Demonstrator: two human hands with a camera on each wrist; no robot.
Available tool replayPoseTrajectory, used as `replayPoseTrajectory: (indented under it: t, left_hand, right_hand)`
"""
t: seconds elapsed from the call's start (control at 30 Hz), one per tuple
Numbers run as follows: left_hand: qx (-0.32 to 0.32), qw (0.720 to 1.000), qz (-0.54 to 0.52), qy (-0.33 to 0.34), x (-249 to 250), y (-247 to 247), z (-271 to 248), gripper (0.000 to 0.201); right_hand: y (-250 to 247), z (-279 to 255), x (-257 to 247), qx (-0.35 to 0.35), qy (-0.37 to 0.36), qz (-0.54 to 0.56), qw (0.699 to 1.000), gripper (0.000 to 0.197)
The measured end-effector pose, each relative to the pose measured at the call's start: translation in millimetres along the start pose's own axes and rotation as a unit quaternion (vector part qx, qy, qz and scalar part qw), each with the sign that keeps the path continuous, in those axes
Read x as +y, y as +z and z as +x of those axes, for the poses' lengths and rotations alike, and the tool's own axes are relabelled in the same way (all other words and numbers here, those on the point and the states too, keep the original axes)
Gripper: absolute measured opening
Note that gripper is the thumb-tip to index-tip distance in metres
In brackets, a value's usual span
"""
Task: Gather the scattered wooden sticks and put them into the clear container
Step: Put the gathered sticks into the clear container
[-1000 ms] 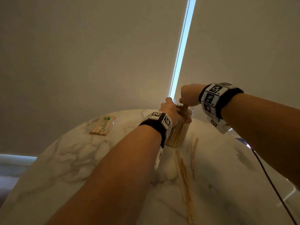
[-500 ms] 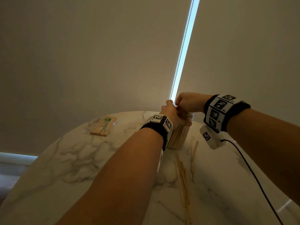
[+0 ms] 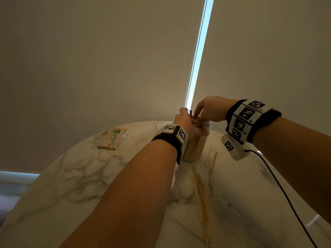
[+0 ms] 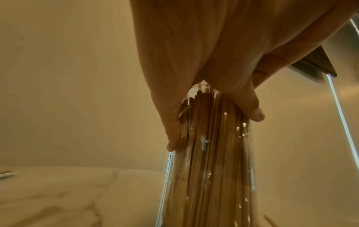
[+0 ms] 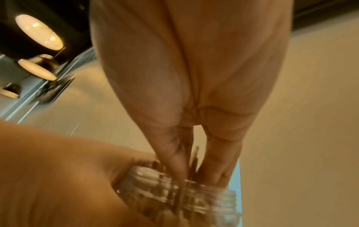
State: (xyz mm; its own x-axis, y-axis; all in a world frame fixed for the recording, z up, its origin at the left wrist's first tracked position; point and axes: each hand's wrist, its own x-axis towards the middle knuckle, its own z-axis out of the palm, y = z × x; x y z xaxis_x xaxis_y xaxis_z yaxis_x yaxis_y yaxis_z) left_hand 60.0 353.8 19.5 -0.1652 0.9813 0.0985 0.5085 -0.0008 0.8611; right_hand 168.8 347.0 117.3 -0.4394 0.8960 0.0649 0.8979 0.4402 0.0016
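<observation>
Gripping the clear container [image 3: 194, 147] at centre frame, the left hand [image 3: 188, 125] wraps round its upper part, standing it on the marble table [image 3: 75, 176]. Right hand [image 3: 209, 110] pinches a wooden stick [image 5: 194, 159] at the mouth. Loose sticks [image 3: 201, 196] lie lower right; a packet of sticks [image 3: 113, 138] sits left.

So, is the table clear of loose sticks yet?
No, several loose sticks lie on the marble table near the clear container.

Left hand [image 3: 186, 122] gripping; right hand [image 3: 209, 109] fingers down.
</observation>
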Motion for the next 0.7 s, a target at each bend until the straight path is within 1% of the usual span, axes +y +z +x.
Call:
replayPoseTrajectory:
  t: [0.13, 0.2, 0.27, 0.37, 0.43, 0.5, 0.57, 0.6, 0.63, 0.7]
  left_hand:
    - [0.003, 1.000, 0.007, -0.004, 0.4, 0.3, -2.2, 0.125]
    - [0.000, 1.000, 0.010, -0.008, 1.2, -0.1, -3.8, 0.124]
    - [0.000, 1.000, 0.011, -0.005, 1.4, -1.4, -5.2, 0.123]
    - [0.003, 1.000, 0.015, 0.005, 1.6, -3.7, -8.3, 0.120]
    - [0.005, 1.000, 0.015, 0.006, 1.5, -3.8, -9.8, 0.120]
    - [0.008, 1.000, 0.016, 0.006, 1.2, -3.4, -10.5, 0.120]
    - [0.007, 1.000, 0.013, 0.004, 0.7, -3.2, -9.5, 0.120]
    - [0.006, 1.000, 0.011, 0.004, 0.3, -2.7, -8.8, 0.119]
    - [0.007, 1.000, 0.011, 0.005, -0.2, -2.4, -8.5, 0.120]
    - [0.008, 1.000, 0.013, 0.006, -0.2, -2.0, -8.5, 0.120]
  right_hand:
    - [6.3, 2.9, 3.4, 0.082, 0.003, 0.003, 0.997, 0.010]
    - [8.7, 4.4, 2.0, 0.074, -0.013, 0.012, 0.997, 0.013]
    - [6.5, 4.6, 0.0, 0.037, -0.026, 0.027, 0.999, 0.019]
    - [-0.7, 4.7, 3.0, -0.012, -0.012, 0.070, 0.997, 0.018]
    - [-1.3, 7.0, 6.9, -0.003, -0.003, 0.094, 0.996, 0.015]
    - [0.8, 8.5, 6.0, 0.015, -0.009, 0.071, 0.997, 0.015]
    - [3.4, 11.7, 4.8, 0.040, -0.007, 0.066, 0.997, 0.024]
    - [3.3, 13.2, 4.3, 0.056, -0.003, 0.087, 0.995, 0.027]
    - [3.2, 15.1, 4.2, 0.069, -0.002, 0.117, 0.991, 0.026]
    - [5.5, 16.8, 2.6, 0.080, -0.019, 0.140, 0.987, 0.015]
